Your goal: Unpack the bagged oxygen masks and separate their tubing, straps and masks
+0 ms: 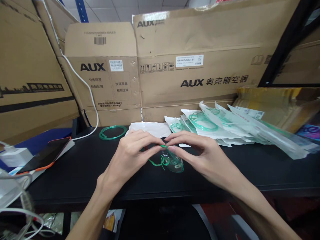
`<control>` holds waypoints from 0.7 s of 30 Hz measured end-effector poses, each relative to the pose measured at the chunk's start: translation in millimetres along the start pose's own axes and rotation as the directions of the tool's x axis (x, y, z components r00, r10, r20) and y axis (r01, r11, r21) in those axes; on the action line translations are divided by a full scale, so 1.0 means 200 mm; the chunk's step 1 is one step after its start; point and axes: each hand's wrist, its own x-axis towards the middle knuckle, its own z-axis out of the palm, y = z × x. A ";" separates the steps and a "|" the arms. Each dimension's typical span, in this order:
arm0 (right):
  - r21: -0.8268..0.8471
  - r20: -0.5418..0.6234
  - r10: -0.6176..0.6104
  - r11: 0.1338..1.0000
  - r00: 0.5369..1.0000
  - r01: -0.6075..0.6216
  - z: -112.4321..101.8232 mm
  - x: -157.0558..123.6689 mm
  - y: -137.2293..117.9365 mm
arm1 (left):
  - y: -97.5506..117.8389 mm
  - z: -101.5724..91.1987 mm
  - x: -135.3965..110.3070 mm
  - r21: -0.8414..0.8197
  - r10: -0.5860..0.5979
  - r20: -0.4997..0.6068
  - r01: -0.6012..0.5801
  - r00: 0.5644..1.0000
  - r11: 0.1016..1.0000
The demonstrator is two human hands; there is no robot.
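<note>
Both hands meet over the black table, pinching the top of a clear green oxygen mask. My left hand has thumb and forefinger closed at the mask's upper edge, near a small green piece. My right hand pinches the same spot from the other side, fingertips almost touching the left ones. A green elastic strap dangles below the fingers, beside the mask body. Behind the left hand lies a coil of green tubing. A white package lies flat just beyond both hands.
Several sealed bags with green tubing are piled at the back right. Cardboard panels stand along the rear. At left are an orange-edged phone, a white charger and a hanging white cable. The black table ends toward me.
</note>
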 end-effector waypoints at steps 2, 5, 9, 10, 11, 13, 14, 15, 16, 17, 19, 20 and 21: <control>-0.001 -0.015 0.004 1.000 1.000 -0.004 0.00 0.00 0.00 | 0.00 0.00 0.00 0.005 -0.025 0.024 0.025 0.999 1.000; -0.006 -0.021 0.018 1.000 1.000 -0.018 0.00 0.00 0.00 | 0.02 0.01 0.00 -0.005 -0.056 0.041 0.056 0.998 0.998; -0.043 -0.019 0.004 0.999 1.000 -0.004 0.01 0.00 0.01 | 0.04 0.01 0.02 -0.179 -0.210 0.157 0.237 0.965 0.955; -0.066 -0.025 -0.012 0.998 1.000 0.010 0.01 0.00 0.02 | 0.05 0.01 0.02 -0.223 -0.253 0.205 0.297 0.946 0.928; -0.096 -0.032 -0.035 0.995 0.999 0.032 0.02 -0.01 0.02 | 0.06 0.02 0.03 -0.252 -0.288 0.246 0.349 0.925 0.903; -0.164 -0.044 -0.092 0.983 0.995 0.084 0.03 -0.01 0.03 | 0.08 0.03 0.03 -0.264 -0.342 0.299 0.422 0.891 0.867; -0.196 -0.047 -0.122 0.974 0.991 0.110 0.03 -0.01 0.03 | 0.09 0.04 0.04 -0.257 -0.368 0.303 0.447 0.879 0.857; -0.225 -0.049 -0.147 0.965 0.988 0.132 0.04 -0.01 0.03 | 0.09 0.05 0.04 -0.250 -0.392 0.297 0.468 0.870 0.848; -0.249 -0.048 -0.169 0.956 0.984 0.152 0.04 -0.01 0.03 | 0.10 0.05 0.04 -0.246 -0.413 0.289 0.484 0.864 0.840; -0.269 -0.049 -0.190 0.948 0.981 0.171 0.04 -0.01 0.03 | 0.11 0.06 0.04 -0.246 -0.426 0.281 0.494 0.860 0.834; -0.297 -0.056 -0.223 0.934 0.973 0.197 0.05 -0.01 0.02 | 0.12 0.07 0.04 -0.249 -0.432 0.265 0.494 0.862 0.833; -0.307 -0.059 -0.235 0.929 0.970 0.206 0.05 -0.01 0.02 | 0.12 0.07 0.04 -0.247 -0.427 0.258 0.487 0.867 0.838; -0.314 -0.058 -0.241 0.925 0.969 0.211 0.05 -0.01 0.02 | 0.12 0.06 0.04 -0.243 -0.421 0.252 0.478 0.872 0.844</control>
